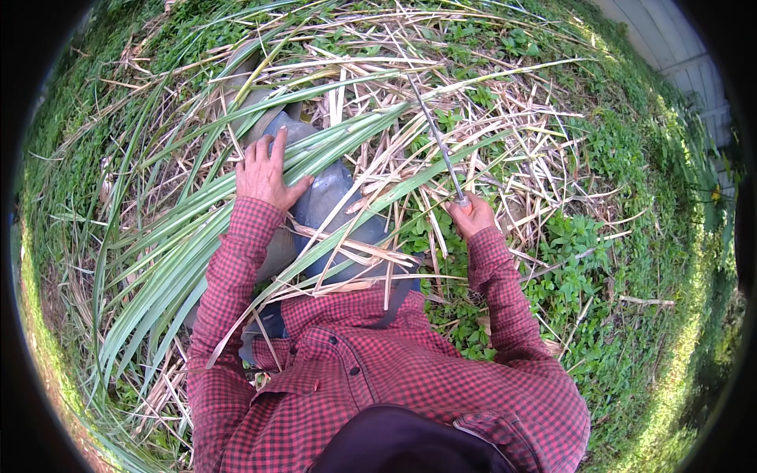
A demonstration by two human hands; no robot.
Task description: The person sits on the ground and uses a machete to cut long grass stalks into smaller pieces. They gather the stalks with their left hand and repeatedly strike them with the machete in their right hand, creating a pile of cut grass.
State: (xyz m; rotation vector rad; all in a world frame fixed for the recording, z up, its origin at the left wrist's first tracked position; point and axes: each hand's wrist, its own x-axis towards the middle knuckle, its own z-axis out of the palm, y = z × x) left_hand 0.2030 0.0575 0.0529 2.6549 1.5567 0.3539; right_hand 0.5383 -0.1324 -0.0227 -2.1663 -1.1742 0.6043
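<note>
A bundle of long green grass-like leaves lies slantwise across my lap, its stalk ends pointing to the upper right. My left hand rests on the bundle with fingers spread and thumb out to the side, palm down. In my right hand is the handle of a long, thin-bladed knife, my fingers closed around it. Its blade points up and slightly left, past the stalk ends. Dry tan leaf strips lie over my thigh below the bundle.
Cut, straw-coloured leaf pieces litter the ground to the right and ahead. Low green weeds grow on the right, with a short stick among them. A pale grey ribbed surface stands at the far upper right.
</note>
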